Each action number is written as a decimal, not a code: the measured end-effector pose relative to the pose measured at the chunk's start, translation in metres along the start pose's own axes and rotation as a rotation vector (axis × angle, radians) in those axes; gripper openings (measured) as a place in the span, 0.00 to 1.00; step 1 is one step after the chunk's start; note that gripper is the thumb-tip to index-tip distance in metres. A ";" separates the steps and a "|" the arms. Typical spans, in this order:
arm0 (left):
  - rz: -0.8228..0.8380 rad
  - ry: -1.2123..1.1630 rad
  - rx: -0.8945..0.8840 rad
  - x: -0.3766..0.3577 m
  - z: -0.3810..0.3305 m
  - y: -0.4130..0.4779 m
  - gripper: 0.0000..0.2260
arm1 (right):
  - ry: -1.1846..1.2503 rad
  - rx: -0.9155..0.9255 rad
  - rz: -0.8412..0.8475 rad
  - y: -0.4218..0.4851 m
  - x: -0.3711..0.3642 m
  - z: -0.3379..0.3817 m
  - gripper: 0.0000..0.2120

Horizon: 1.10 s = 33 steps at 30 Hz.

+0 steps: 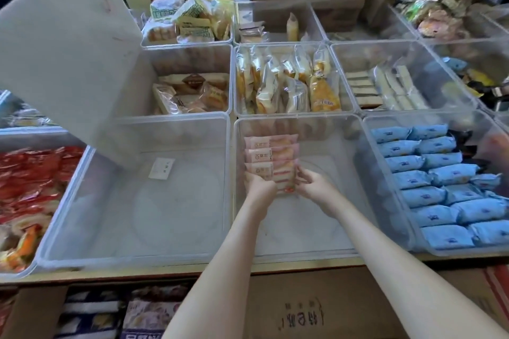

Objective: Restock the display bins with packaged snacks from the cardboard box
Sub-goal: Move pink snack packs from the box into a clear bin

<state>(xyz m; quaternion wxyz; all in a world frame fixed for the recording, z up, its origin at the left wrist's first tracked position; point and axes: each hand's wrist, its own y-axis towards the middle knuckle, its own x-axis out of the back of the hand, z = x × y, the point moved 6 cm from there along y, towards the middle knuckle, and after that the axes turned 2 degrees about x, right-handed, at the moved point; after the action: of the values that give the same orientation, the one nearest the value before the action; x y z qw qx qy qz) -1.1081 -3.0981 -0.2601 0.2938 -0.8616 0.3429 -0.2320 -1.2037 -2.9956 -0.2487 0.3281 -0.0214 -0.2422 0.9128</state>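
Crowded table, clear bins edge to edge. In the middle bin at the near edge, left hand and right hand clamp the pink snack packs from both sides. Blue packs are just right. A tilted grey lid hides the far-left bins, and arms partly cover the cardboard box.

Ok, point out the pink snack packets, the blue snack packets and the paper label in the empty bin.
pink snack packets (268, 155), head view, second packet from the far end.
blue snack packets (451, 173), head view, one packet mid-pile.
paper label (161, 168), head view, centre of the slip.
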 end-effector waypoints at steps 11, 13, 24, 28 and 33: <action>-0.212 0.396 -0.224 -0.018 -0.030 -0.074 0.37 | -0.636 0.000 -0.081 -0.045 0.040 0.019 0.32; -0.198 0.590 -0.299 -0.038 -0.039 -0.098 0.35 | -0.762 0.059 -0.090 -0.064 0.054 0.036 0.30; -0.165 0.923 -0.687 -0.203 -0.051 -0.333 0.32 | -1.081 0.294 -0.597 -0.295 0.219 0.074 0.14; -0.144 1.001 -0.808 -0.291 -0.021 -0.427 0.32 | -1.116 0.366 -0.620 -0.403 0.281 0.041 0.14; -0.109 1.060 -0.884 -0.385 0.016 -0.496 0.31 | -1.110 0.279 -0.580 -0.484 0.360 -0.032 0.18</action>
<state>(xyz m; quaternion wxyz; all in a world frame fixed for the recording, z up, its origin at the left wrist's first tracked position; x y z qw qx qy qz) -1.1260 -2.5193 -0.0179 -0.3040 -0.6870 0.4586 -0.4747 -1.1946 -2.4399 -0.0126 0.3872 0.5638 -0.2508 0.6850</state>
